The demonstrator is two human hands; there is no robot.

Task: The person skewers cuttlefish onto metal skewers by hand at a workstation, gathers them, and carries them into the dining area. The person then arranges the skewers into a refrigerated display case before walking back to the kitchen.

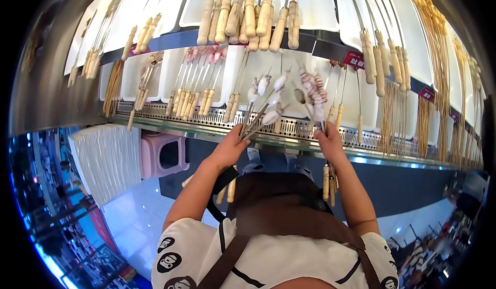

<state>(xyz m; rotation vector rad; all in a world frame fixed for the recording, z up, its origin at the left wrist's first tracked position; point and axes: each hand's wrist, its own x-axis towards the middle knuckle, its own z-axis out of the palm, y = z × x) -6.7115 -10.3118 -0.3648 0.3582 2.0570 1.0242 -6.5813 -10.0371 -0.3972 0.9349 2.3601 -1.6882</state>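
My left hand (230,147) is closed around several metal skewers threaded with whitish squid-like pieces (271,116). Their wooden handles (231,191) hang below the wrist. In my right hand (329,140) is another bunch of skewers, carrying pale, reddish-banded pieces (314,90) that look like tentacles. Wooden handles (326,183) of this bunch point down under the hand. Both bunches are held upright at the front edge of the display, before a white tray (341,100). The fingertips are partly hidden behind the skewers.
A perforated metal strip (206,121) and glass edge run along the display front. White trays hold wooden-handled skewers (194,103) and bamboo sticks (431,46). A pink stool (165,154) and a stack of white trays (106,160) stand at lower left.
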